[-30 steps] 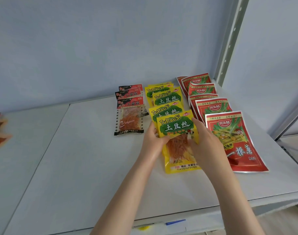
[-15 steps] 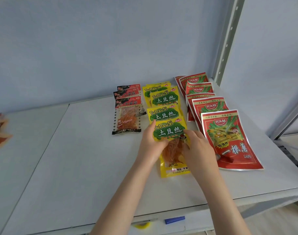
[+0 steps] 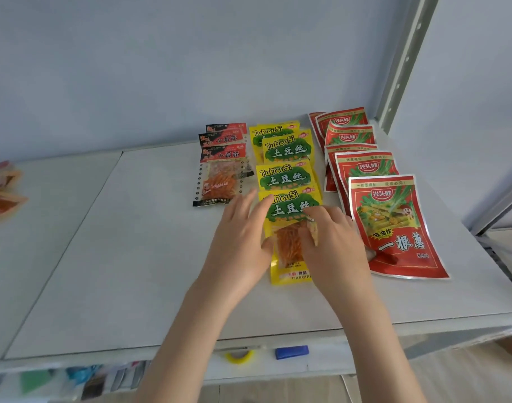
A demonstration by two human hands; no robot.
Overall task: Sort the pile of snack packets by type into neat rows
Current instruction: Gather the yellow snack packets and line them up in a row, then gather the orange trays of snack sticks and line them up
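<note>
Yellow packet point(image 3: 288, 242) lies flat on shelf point(image 3: 118, 257), at the front of the middle row — between black row point(image 3: 219, 173) and red row point(image 3: 365, 167). Long axis runs near-to-far, label end toward the wall, overlapping the next yellow one. Left hand point(image 3: 237, 242): fingers straight, slightly spread, on its left edge. Right hand point(image 3: 333, 242): fingers together, bent over its right edge — pinching or pressing, cannot tell.

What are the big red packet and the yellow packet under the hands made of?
Big red packet: probably foil-lined plastic, glossy; silvery edges and glare show. Yellow packet: seemingly thin glossy plastic film; a clear window shows orange strips inside.
</note>
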